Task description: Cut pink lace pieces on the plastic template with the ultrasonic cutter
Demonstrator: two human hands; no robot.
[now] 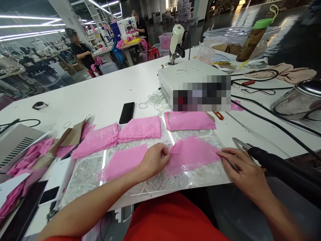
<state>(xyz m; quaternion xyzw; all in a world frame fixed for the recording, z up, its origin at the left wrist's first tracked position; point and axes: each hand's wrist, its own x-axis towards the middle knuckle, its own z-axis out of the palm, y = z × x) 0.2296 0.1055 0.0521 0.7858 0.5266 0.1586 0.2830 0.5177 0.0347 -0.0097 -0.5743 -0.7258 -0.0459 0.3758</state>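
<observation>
A sheer pink fabric piece (192, 152) with a lacy lower edge is stretched between my two hands, over a clear, grey-patterned mat (175, 182). My left hand (155, 159) pinches its left edge, thumb and forefinger together. At the right tip, the fingers of my right hand (242, 167) are closed on the same piece. Something thin and dark, too covered to name, shows under the right fingers. Another pink piece (125, 160) lies flat beside my left wrist. Farther back are two stacks of pink lace pieces (140, 129) and a pink piece over brown card (190, 120).
A black-handled tool with a metal tip (263, 155) juts in beside my right hand. Behind the fabric stand a white box-shaped machine (193, 72) and a black phone (127, 112). Cables (271, 117) cross the right side; a metal-lidded jar (296, 100) stands there.
</observation>
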